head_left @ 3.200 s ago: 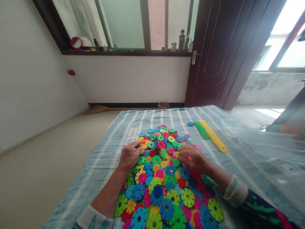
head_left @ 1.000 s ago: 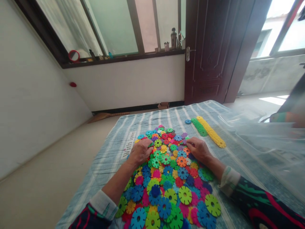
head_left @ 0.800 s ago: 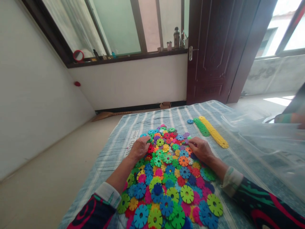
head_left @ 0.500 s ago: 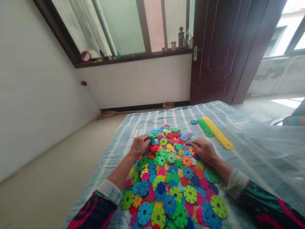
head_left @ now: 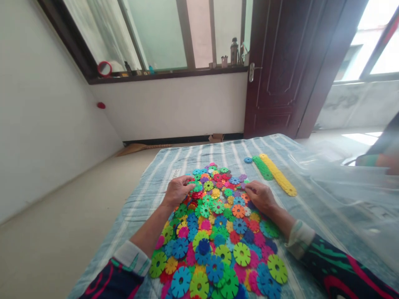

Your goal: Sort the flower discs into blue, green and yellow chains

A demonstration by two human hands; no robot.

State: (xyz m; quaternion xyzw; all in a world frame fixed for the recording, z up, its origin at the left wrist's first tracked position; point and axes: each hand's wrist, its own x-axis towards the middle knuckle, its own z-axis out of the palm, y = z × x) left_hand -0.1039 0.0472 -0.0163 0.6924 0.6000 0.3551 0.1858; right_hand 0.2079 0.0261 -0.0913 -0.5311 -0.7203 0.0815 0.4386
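A heap of colourful notched plastic snowflake discs (head_left: 218, 207) is spread over the striped cloth. At its far left edge my left hand (head_left: 177, 192) pinches a green snowflake disc (head_left: 196, 186) between thumb and fingers. Across the heap, my right hand (head_left: 262, 195) has its fingertips closed at the right edge, beside a purple disc (head_left: 242, 178); what lies between them is too small to make out. Beyond the right hand lie a long overlapping row of yellow discs (head_left: 278, 175), a shorter green row (head_left: 262, 167) and a single blue disc (head_left: 248, 160).
The striped cloth (head_left: 146, 199) covers the surface under the heap. Clear plastic containers (head_left: 346, 182) stand at the right, with part of a person (head_left: 380, 145) behind them. A printed label (head_left: 176, 174) lies beyond my left hand. A dark red door (head_left: 280, 62) is at the back.
The whole view has shifted slightly left. Both hands stay at the heap's far edges; the green disc at my left fingertips shows more of its face now.
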